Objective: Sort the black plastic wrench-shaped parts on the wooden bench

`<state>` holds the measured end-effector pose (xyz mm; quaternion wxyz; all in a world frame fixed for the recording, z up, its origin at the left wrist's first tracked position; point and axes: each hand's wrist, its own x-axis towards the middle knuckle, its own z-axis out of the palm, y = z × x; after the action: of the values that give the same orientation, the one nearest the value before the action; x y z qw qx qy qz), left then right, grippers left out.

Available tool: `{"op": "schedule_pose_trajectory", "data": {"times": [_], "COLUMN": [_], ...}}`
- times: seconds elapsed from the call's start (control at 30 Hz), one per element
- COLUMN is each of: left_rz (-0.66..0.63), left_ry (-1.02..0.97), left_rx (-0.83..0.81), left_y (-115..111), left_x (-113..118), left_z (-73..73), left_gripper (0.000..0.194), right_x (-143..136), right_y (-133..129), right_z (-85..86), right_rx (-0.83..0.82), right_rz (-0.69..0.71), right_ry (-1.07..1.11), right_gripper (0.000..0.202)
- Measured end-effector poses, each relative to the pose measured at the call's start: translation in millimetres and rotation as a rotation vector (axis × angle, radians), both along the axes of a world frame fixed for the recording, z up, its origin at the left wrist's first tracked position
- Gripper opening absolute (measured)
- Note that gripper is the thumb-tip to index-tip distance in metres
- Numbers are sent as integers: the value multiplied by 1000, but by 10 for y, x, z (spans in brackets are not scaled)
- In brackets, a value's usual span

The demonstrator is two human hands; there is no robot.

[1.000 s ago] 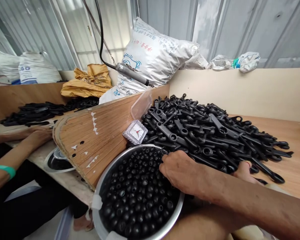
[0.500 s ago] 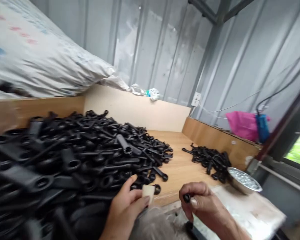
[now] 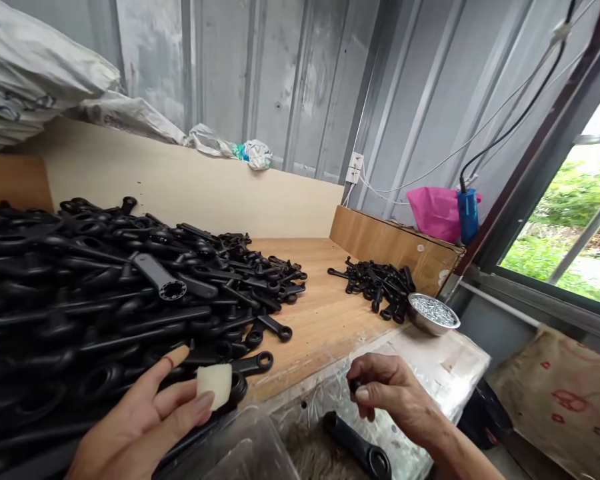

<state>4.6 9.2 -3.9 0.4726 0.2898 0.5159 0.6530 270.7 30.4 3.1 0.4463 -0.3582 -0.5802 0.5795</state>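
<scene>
My left hand (image 3: 145, 413), lower left, holds a cream-coloured block (image 3: 215, 385) between thumb and fingers, with the index finger stretched out; a tan wrap covers that fingertip. Close beside it spreads a large heap of black arm-shaped parts with ring ends (image 3: 160, 275). At lower centre right, my right hand (image 3: 387, 387) pinches a small dark piece (image 3: 354, 385), mostly hidden by the fingers. Beneath that hand a single black ring-ended part (image 3: 357, 445) lies on the plastic-covered work surface (image 3: 325, 393).
A smaller pile of black parts (image 3: 377, 283) sits at the back right, by a metal bowl (image 3: 434, 313) of small shiny pieces. Wooden boards (image 3: 395, 237) edge the table. Clear plastic (image 3: 250, 443) lies at the front. A pink bag (image 3: 435, 212) rests near the window.
The view has swung to the right, shifting everything leftward. Both hands keep their hold. The black part under my right hand shows more fully now, lying on the surface.
</scene>
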Motion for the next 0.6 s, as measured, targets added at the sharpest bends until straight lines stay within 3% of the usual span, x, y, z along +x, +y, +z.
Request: {"op": "schedule_pose_trajectory", "data": {"times": [0.1,0.23,0.43,0.6], "left_rz": [-4,-80,-166,-193], "left_ry": [-18,-68,-85,-78], "left_rx": [8,-49,-18,-2], "left_y": [-51,-58,22,33], "left_x": [13,-21,-134,-129], "left_z": [55,65,-134,-138], "left_gripper": [86,88,92,89], "right_x": [-4,-86,-153,-151], "right_y": [28,27,26,39], "right_z": [53,137,163,137], "right_rx": [197,448,546,622], "right_rz": [-9,171,260,304], "right_ry": [-471,-940,-1267,-1313], "right_gripper": [18,15,12,16]}}
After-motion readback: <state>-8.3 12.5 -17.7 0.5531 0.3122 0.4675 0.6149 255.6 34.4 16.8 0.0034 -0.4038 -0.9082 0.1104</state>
